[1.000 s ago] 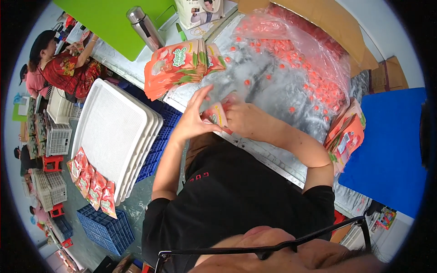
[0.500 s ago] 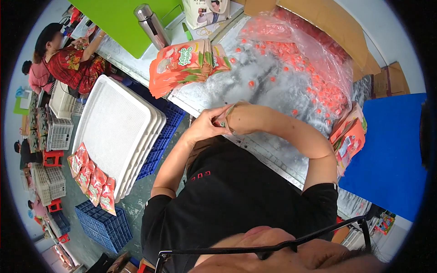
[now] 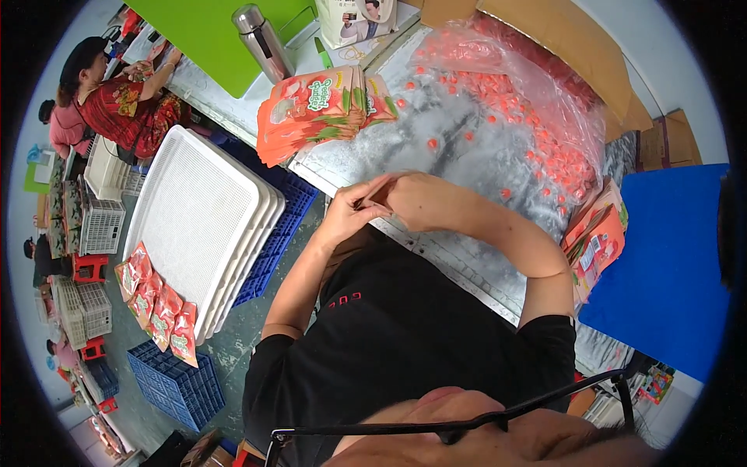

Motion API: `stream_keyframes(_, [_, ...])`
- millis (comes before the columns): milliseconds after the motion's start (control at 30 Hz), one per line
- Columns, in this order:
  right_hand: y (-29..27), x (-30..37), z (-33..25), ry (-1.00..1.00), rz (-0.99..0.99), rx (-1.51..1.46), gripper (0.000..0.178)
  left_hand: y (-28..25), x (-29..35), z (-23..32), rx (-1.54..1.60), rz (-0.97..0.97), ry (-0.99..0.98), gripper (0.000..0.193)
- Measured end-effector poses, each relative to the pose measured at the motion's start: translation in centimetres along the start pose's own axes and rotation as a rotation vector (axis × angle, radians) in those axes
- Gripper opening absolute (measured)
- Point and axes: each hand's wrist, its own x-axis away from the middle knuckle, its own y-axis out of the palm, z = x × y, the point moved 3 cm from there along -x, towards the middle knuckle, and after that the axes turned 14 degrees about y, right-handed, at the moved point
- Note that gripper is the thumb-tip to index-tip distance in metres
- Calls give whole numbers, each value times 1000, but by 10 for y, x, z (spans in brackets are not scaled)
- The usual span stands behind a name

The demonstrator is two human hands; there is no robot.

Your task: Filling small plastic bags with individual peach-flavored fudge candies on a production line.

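My left hand is closed on a small pouch, at the near edge of the metal table. Only a narrow strip of the pouch shows between thumb and fingers. My right hand bends in against it from the right, wrist curled, its fingers hidden behind the back of the hand. Beyond my left hand lies a thick stack of flat red pouches. Small round red pieces are scattered over the table on the right, spilling from a clear plastic bag.
White perforated trays are stacked at left on a blue crate, with several filled red pouches on the top tray. A steel flask stands by a green board. More pouches lie at right. A person sits far left.
Both hands have shifted slightly against each other, and less of the pouch shows between them. The stacks, trays and scattered pieces stay as they were.
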Motion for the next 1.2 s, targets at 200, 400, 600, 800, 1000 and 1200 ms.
stream_keyframes(200, [-57, 63, -2, -108, 827, -326, 31, -11, 3, 13, -137, 91, 24, 55])
stream_keyframes(400, [18, 29, 56, -26, 729, -1071, 25, -10, 3, 16, -186, 93, 81, 35])
stream_keyframes(600, [38, 23, 57, 61, 540, -1509, 15, -13, 12, 9, -26, 211, -115, 29])
stream_keyframes(800, [42, 19, 56, 80, 645, -1542, 13, -12, 7, 2, 204, 351, 47, 22])
stream_keyframes(1000, [57, 6, 52, 90, 597, -1564, 16, -3, 0, 20, 121, 432, -25, 20])
stream_keyframes(1200, [63, -10, 45, 39, 609, -1721, 17, -5, 3, 10, 409, 374, -56, 35])
